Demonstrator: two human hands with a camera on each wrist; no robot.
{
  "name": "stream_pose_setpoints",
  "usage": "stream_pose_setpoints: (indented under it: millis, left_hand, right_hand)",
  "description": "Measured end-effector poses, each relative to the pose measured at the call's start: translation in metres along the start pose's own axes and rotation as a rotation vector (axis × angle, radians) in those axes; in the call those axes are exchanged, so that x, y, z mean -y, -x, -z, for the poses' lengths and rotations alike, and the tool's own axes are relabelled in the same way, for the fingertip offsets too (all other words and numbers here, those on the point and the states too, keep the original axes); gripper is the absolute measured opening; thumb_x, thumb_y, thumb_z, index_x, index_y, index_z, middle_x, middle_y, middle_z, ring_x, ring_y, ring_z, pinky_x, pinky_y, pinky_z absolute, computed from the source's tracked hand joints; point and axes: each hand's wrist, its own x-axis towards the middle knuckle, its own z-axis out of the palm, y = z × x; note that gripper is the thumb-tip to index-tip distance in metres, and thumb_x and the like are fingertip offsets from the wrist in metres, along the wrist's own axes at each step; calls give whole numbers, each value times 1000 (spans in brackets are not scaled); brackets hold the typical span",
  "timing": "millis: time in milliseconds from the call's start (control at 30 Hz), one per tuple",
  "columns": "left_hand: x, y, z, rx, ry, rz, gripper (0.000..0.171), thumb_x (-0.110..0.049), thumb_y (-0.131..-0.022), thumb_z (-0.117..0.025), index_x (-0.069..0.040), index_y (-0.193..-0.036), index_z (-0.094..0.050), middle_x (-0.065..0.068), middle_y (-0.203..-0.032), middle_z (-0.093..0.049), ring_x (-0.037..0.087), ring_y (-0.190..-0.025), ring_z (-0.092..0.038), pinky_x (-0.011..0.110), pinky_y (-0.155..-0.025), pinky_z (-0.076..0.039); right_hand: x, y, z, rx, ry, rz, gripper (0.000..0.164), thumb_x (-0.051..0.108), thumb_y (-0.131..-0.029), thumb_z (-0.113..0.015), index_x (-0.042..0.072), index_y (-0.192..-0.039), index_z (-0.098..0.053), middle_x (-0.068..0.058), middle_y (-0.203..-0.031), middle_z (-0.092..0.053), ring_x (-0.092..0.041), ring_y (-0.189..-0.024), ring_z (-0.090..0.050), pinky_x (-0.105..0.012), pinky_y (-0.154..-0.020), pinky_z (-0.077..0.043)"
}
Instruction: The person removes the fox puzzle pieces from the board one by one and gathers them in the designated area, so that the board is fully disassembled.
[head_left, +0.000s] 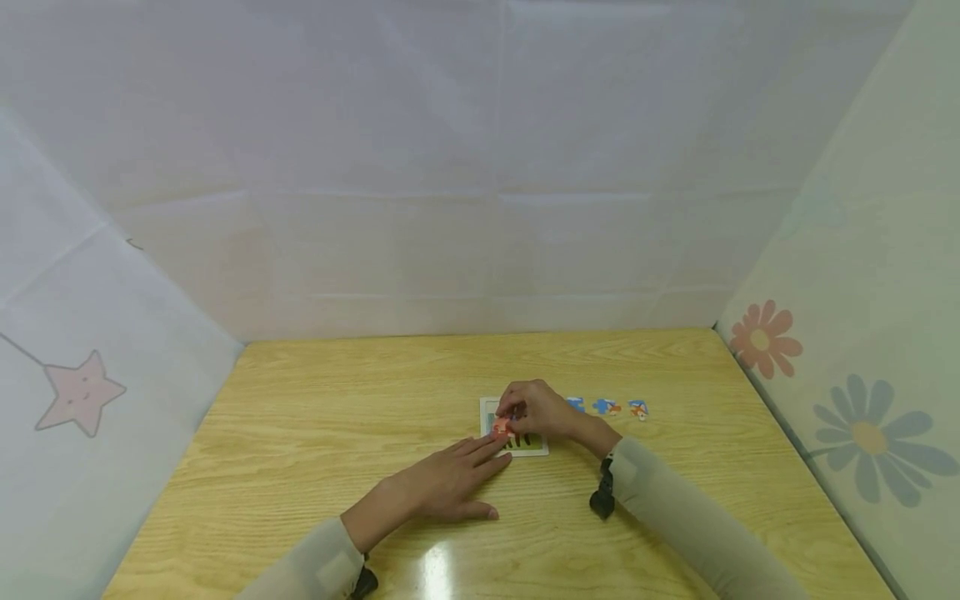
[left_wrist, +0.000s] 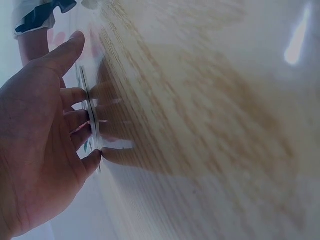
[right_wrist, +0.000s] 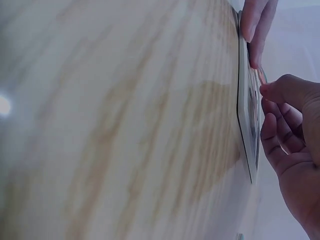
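A small puzzle tray [head_left: 534, 452] with a white border and a greenish picture lies flat on the table. Over its left part, my right hand [head_left: 542, 410] pinches a red puzzle piece [head_left: 502, 427] between thumb and fingers. In the right wrist view the piece tilts up from the tray surface, near the left fingertips. My left hand [head_left: 450, 483] stretches in from the left, fingers straight, its fingertips resting on the tray's near left edge and beside the piece. Its thumb points out to the right over the table. The right hand hides much of the tray's picture.
Right of the tray, a blue puzzle piece [head_left: 575, 403], a blue and orange piece [head_left: 603, 407] and another orange and blue piece [head_left: 638, 408] lie in a row. A wooden table [head_left: 337, 392] carries everything, with pale cloth walls [head_left: 390, 250] behind and at both sides.
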Motion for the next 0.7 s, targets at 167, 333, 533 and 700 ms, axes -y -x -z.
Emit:
stream_pose_setpoints:
  millis: [167,333,533,700]
  left_hand:
    - [-2,0,0,7,-9,12,83,-64,-107,-47,-11,-168,-29,11,-178,-14,24,-164,-16,46,-130,-26]
    - [-1,0,-1,11,9,20,83,-64,-107,-47,-12,-169,-29,11,-178,-14,25,-164,-16,47,-130,-26]
    - [1,0,-3,-7,10,17,84,-65,-106,-48,-12,-168,-30,10,-178,-15,25,-163,-18,49,-129,-28]
    - [1,0,-3,-11,20,16,84,-65,-105,-50,-12,-168,-32,11,-177,-16,27,-163,-19,50,-128,-29]
  right_hand:
    - [2,3,4,-26,2,-17,15,-3,-92,-77,5,-104,-82,-4,-106,-72,-9,-85,-71,-23,-73,-61]
    - [4,6,9,-40,35,-31,16,-3,-90,-79,5,-103,-82,-4,-105,-73,-12,-86,-71,-25,-74,-61]
    - [0,12,15,-51,38,-29,15,0,-90,-80,8,-102,-83,0,-103,-72,-8,-86,-70,-25,-74,-62]
    - [0,21,21,-62,22,-14,16,-2,-89,-80,8,-102,-83,-1,-103,-73,-6,-85,-69,-25,-74,-62]
